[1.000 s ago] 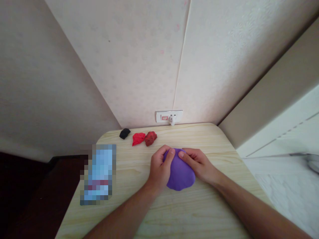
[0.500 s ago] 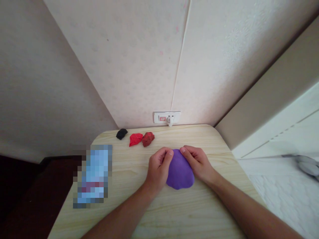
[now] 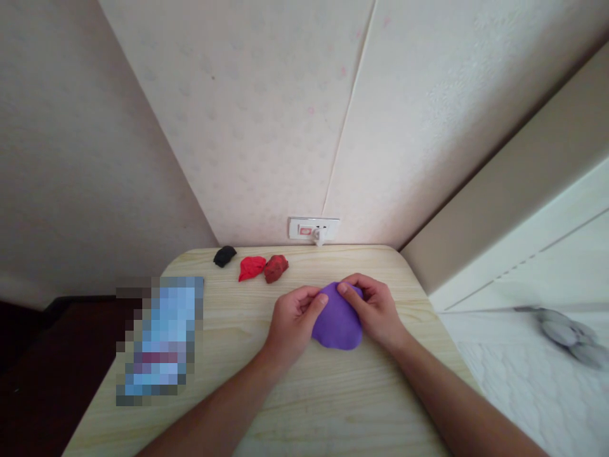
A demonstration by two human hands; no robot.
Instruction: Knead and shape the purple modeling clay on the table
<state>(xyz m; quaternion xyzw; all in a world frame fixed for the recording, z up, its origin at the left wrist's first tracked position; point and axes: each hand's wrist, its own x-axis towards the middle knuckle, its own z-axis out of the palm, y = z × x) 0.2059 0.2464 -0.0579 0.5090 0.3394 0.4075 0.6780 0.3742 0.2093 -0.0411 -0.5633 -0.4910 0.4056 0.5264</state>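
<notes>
A flattened sheet of purple modelling clay [image 3: 337, 322] is held up over the table between both hands. My left hand [image 3: 295, 320] pinches its left edge, thumb on the face nearer me and fingers curled behind. At the upper right edge, my right hand [image 3: 373, 308] grips the sheet with the thumb pressed on its front. The fingertips behind the clay are partly hidden. Beyond my hands lie a dark red lump [image 3: 276, 269], a bright red lump [image 3: 252, 268] and a black lump [image 3: 225, 256], all apparently clay.
The pale wooden table [image 3: 304, 412] meets the papered wall, where a socket plate [image 3: 314, 229] holds a white plug. A pixelated blue item [image 3: 164, 330] lies at the table's left. To the right are a white quilted surface [image 3: 504, 368] and a grey object [image 3: 566, 333].
The right thumb has shifted farther in over the sheet, and more clay shows behind it. The left thumb now points more to the right. The whole view has shifted slightly.
</notes>
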